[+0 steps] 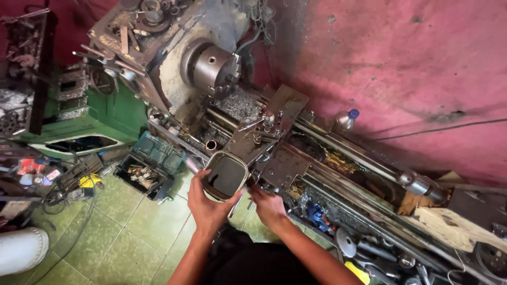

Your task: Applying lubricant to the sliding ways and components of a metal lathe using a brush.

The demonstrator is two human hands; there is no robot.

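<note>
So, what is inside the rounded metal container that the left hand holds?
The container in the left hand holds a dark, glossy liquid, apparently oil. The liquid hides the bottom, so anything lying beneath it cannot be seen.

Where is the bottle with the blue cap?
In the head view, the bottle stands on the right, behind the lathe bed, against the pink wall.

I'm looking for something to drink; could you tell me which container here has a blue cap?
The clear plastic bottle standing against the pink wall behind the lathe; the container in the left hand is open-topped.
</note>
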